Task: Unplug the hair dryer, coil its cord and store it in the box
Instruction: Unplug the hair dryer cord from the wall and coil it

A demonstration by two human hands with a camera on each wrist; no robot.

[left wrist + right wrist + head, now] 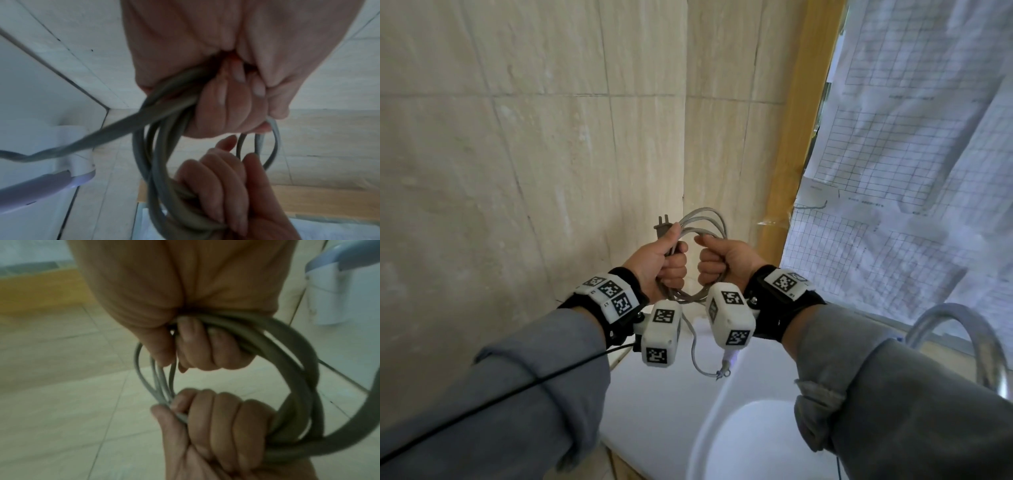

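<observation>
A grey cord (705,219) is wound into several loops, and both hands hold it in front of the tiled wall. My left hand (666,263) grips the left side of the coil, and the two-pin plug (662,226) sticks up above its thumb. My right hand (714,263) grips the right side. A tail of cord (693,346) hangs down to the white and lavender hair dryer (729,356), which is mostly hidden behind the wrist cameras. In the left wrist view the hair dryer (61,178) lies on the counter below the coil (156,146). No box is in view.
A white counter (654,411) with a round basin (739,445) lies below my hands. A curved metal tap (962,342) stands at the right. Grid-printed sheets (893,171) hang on the right beside a wooden frame (791,137).
</observation>
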